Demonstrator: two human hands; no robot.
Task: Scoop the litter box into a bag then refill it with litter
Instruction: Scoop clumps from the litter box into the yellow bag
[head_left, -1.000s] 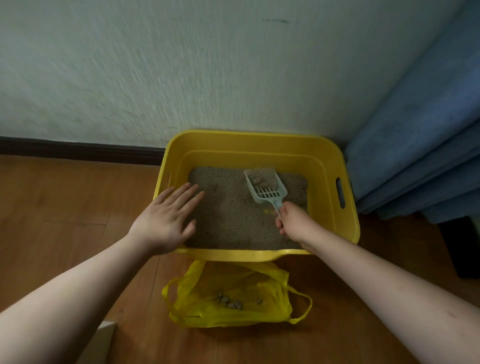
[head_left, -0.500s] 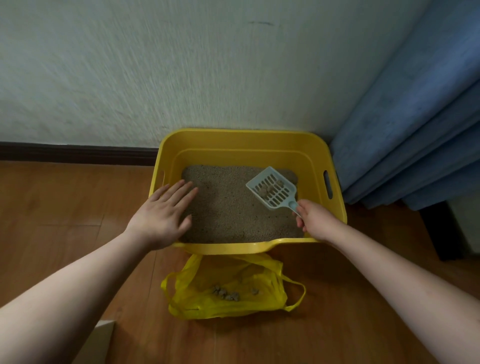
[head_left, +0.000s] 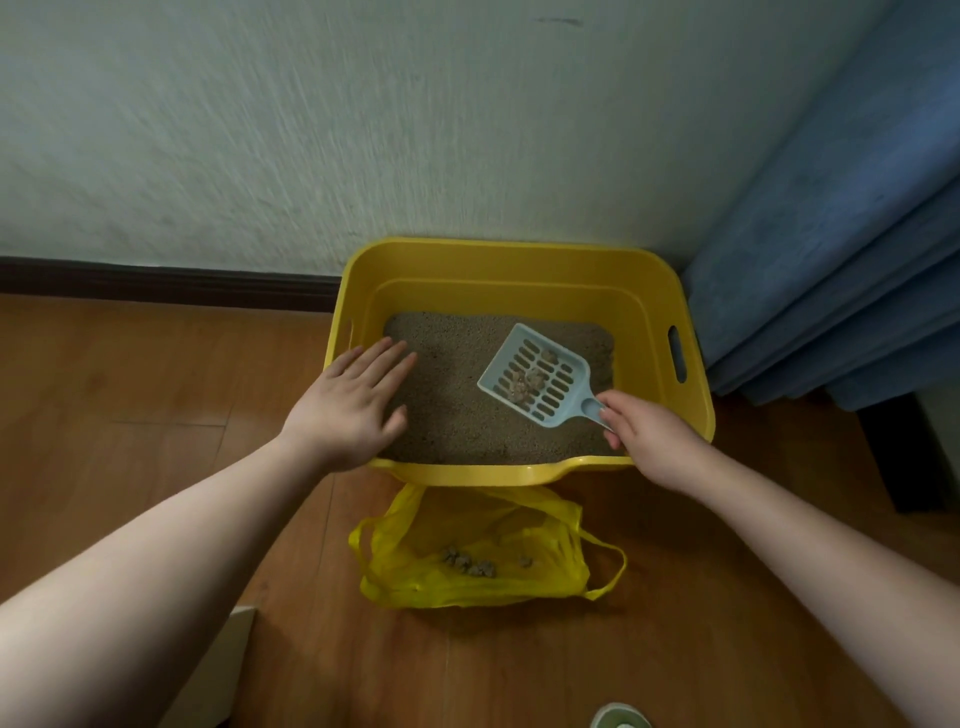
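The scoop (head_left: 535, 378), buried in the litter a second ago, is now riding above it, sifted and carrying a few clumps. The right hand (head_left: 657, 441) is pinching its handle; the left hand (head_left: 349, 405) is staying flat on the litter box (head_left: 519, 260) rim. The clumps seem ready for tipping into the yellow bag (head_left: 483, 556) on the floor.
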